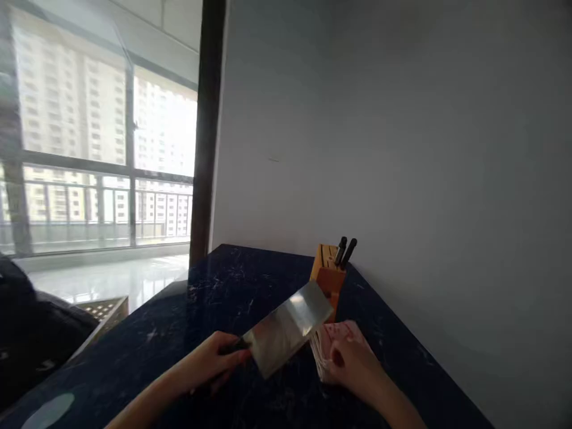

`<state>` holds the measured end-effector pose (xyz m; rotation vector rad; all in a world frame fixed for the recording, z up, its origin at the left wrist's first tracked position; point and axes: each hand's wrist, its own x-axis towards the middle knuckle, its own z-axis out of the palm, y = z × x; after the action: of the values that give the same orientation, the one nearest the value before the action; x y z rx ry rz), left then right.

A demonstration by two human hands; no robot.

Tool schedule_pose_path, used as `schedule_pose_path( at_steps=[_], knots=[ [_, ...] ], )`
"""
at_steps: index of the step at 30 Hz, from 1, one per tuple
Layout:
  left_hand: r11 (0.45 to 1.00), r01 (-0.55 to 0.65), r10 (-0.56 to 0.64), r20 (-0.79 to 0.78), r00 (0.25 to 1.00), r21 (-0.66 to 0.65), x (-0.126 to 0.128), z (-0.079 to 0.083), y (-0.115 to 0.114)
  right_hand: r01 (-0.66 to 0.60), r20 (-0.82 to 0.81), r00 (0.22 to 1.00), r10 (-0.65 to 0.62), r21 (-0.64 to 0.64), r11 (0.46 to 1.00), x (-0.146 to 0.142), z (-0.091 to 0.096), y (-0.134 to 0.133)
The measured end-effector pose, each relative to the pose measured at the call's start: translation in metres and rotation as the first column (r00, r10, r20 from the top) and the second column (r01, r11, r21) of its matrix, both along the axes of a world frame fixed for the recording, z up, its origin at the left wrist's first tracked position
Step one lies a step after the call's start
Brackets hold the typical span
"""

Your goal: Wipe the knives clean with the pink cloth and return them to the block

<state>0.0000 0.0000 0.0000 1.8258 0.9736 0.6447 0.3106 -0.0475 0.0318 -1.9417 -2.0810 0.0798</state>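
My left hand (218,360) is closed around the black handle of a cleaver (290,325). The broad, shiny metal blade points up and to the right above the dark table. My right hand (355,363) has its fingers curled in a pinch on a folded pink-and-white cloth (344,333), to the right of the blade. Behind the blade stands a wooden knife block (328,262), its lower part partly covered by the blade. Two black-handled tools (344,253) stick up from its top; what kind they are is hidden.
The dark blue, marbled tabletop (241,280) runs up to a grey wall (424,179) at the back and right. Black fabric (40,333) and a perforated panel (107,310) are beyond its left edge. Farther left are large windows (71,101). A pale round patch (49,411) shows at the lower left.
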Motion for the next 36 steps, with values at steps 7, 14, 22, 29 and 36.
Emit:
schedule_pose_path(
  at_steps=[7,14,22,29,36],
  knots=[
    [0.989,-0.145,0.144,0.019,0.989,0.018,0.018,-0.001,-0.006,0.051,-0.010,0.999,-0.050,0.093,0.994,0.003,0.008,0.000],
    [0.986,-0.165,0.166,-0.037,0.985,0.008,0.026,-0.003,-0.010,0.086,-0.138,0.988,-0.068,0.132,0.987,-0.004,-0.010,0.009],
    [0.973,-0.228,0.229,-0.039,0.973,0.029,0.026,-0.006,-0.009,0.037,-0.289,0.957,-0.008,0.097,0.995,0.003,0.002,0.008],
    [0.969,-0.243,0.245,-0.046,0.969,0.029,0.027,-0.007,-0.009,-0.083,-0.451,0.882,0.136,0.135,0.987,-0.028,0.001,-0.003],
    [0.965,-0.260,0.262,-0.054,0.964,0.037,0.029,-0.009,-0.008,0.009,-0.616,0.774,0.146,0.241,0.970,-0.034,0.002,-0.004]
  ],
)
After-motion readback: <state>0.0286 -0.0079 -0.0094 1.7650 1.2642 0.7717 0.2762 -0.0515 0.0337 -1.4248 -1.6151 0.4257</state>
